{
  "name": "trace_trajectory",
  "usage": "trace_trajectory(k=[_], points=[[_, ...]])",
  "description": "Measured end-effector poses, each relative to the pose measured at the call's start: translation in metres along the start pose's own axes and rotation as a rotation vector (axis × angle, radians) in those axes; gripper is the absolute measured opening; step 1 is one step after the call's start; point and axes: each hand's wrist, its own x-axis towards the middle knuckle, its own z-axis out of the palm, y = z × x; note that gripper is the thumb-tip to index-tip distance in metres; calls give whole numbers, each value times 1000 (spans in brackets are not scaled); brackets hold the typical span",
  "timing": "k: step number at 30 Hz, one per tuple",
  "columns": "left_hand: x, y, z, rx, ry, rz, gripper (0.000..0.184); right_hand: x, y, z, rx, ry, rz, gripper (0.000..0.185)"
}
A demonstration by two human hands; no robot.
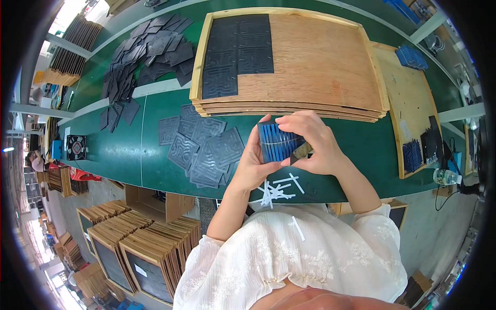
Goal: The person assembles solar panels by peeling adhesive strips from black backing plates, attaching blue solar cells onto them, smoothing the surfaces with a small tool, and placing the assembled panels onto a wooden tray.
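A block of thin blue-and-black layers (279,142) is held up over the table's front edge, its striped side facing me. My left hand (251,163) is closed around its left side, thumb along the bottom. From the right, my right hand (316,142) grips the block's top and right side. A small dark piece with a brownish face (301,152) shows by the right thumb; I cannot tell whether it belongs to the block. Below the hands lie several narrow white strips (276,192). Left of them is a loose pile of dark patterned square plates (206,147).
Behind the hands stands a stack of wooden trays (330,88), the top one partly covered with black plates (237,49). A heap of black sheets (155,46) lies back left. On the right are another wooden board (408,98), blue finned blocks (412,57) and a plastic bottle (446,177).
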Motion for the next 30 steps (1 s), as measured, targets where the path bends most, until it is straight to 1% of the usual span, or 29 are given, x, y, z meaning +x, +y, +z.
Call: trace_trajectory(k=[22, 26, 30], points=[[0, 0, 0, -25, -10, 1, 102, 0, 3, 1, 45, 18, -33, 76], [-1, 0, -1, -12, 2, -3, 103, 0, 4, 1, 27, 17, -24, 75], [-1, 2, -3, -28, -29, -11, 105, -1, 4, -1, -13, 7, -10, 73]])
